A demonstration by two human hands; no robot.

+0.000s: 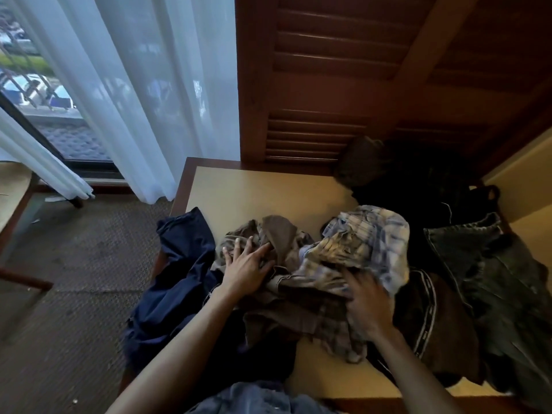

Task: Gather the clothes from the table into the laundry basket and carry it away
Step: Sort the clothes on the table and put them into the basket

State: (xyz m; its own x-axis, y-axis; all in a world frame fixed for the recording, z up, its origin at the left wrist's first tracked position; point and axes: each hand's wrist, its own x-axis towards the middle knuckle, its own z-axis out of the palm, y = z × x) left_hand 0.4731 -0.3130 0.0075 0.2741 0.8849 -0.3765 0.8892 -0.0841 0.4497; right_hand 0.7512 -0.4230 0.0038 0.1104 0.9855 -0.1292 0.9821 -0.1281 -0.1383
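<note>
Left of both hands, a dark navy blue garment (179, 279) hangs over the left edge of the cream-topped, wood-rimmed bench (254, 189). The left hand (246, 271) lies flat with fingers spread straight, pressing on a crumpled grey-brown checked cloth (268, 243) and gripping nothing. Between the hands and just beyond them bulges a rumpled blue-and-white plaid shirt (367, 243). The right hand (369, 303) is blurred; its fingers reach into the plaid shirt's near edge, though whether they grip it I cannot tell. Right of that hand lie a dark brown garment with a white-striped seam (430, 318), then dark blue-grey denim jeans (490, 270). Beyond the right hand sits a heap of black clothing (418, 180).
</note>
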